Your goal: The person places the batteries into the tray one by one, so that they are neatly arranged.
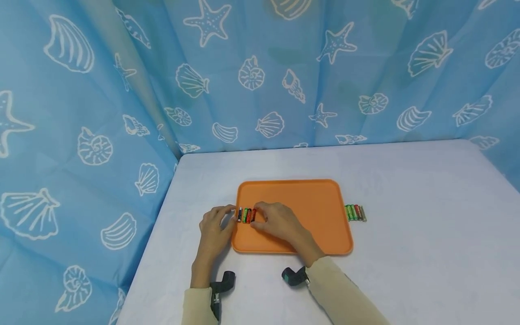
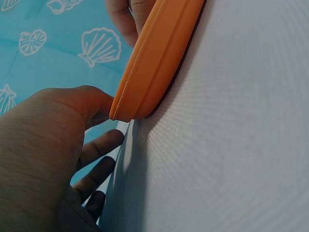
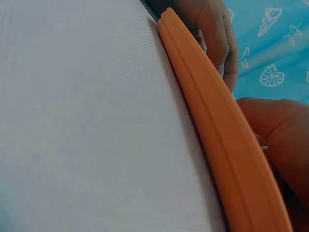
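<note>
right hand [image 1: 278, 221]: my fingers curl onto the red battery at the end of the battery row [image 1: 246, 215] on the orange tray [image 1: 308, 198], left end.
left hand [image 1: 215, 225]: fingers relaxed, tips touching the tray's left rim, holding nothing.
step: I judge I'm lining batteries up on the tray.
next: needs a clean release, then the spare batteries [image 1: 355, 212] just off the right rim.
look: small cells, black, green, red, side by side.
</note>
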The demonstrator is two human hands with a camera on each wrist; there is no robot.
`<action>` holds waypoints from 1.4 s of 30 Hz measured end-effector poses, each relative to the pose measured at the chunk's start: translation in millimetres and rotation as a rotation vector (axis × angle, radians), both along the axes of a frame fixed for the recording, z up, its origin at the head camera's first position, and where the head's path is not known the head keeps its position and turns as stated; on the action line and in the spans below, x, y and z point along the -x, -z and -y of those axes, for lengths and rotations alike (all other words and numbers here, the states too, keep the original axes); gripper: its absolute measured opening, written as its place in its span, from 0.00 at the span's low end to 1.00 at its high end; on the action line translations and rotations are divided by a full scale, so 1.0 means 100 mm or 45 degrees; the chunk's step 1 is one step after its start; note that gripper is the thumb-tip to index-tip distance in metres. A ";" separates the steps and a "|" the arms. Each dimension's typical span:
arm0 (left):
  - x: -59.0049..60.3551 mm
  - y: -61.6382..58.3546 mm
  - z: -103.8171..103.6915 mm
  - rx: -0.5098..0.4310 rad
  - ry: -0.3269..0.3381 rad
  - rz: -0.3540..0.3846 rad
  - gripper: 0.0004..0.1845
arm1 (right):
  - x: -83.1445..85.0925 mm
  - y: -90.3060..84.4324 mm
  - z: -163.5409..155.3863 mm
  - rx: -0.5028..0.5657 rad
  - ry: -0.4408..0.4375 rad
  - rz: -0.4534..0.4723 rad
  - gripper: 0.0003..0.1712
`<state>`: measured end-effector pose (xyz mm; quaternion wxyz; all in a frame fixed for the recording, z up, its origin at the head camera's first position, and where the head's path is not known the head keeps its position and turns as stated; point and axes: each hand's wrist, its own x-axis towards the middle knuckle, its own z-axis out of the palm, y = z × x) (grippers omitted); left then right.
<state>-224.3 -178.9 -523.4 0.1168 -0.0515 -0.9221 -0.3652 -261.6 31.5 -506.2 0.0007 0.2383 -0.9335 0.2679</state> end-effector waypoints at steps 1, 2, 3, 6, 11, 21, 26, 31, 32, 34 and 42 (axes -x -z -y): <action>0.00 -0.01 0.00 -0.003 -0.001 0.001 0.17 | 0.00 0.00 0.00 -0.008 -0.003 -0.001 0.27; 0.00 -0.01 -0.01 -0.007 -0.002 0.004 0.17 | 0.00 0.00 0.00 -0.014 -0.005 0.000 0.27; 0.00 -0.02 -0.01 -0.008 -0.003 0.008 0.17 | 0.00 -0.01 0.00 -0.017 -0.005 0.000 0.28; 0.00 -0.03 -0.02 -0.008 -0.005 0.020 0.17 | 0.00 -0.02 -0.03 0.044 -0.003 0.033 0.29; -0.01 -0.03 -0.02 0.005 -0.012 0.039 0.17 | -0.04 -0.02 -0.16 0.263 0.045 0.129 0.29; 0.01 -0.02 0.01 -0.014 -0.008 0.012 0.17 | -0.21 -0.16 -0.57 0.368 0.076 0.005 0.22; 0.01 0.00 0.00 -0.019 -0.008 0.015 0.17 | -0.30 -0.20 -0.78 0.366 0.085 -0.093 0.19; 0.02 -0.03 -0.04 -0.024 -0.002 0.018 0.17 | -0.36 -0.19 -1.03 0.392 0.100 -0.164 0.17; 0.02 -0.04 -0.04 -0.016 -0.001 0.014 0.17 | -0.38 -0.17 -1.09 0.411 0.108 -0.176 0.17; 0.02 -0.06 -0.04 -0.010 -0.003 0.021 0.17 | -0.41 -0.13 -1.21 0.452 0.127 -0.225 0.16; -0.03 0.00 -0.01 -0.011 -0.024 0.034 0.17 | -0.59 0.03 -1.61 0.439 0.315 -0.385 0.15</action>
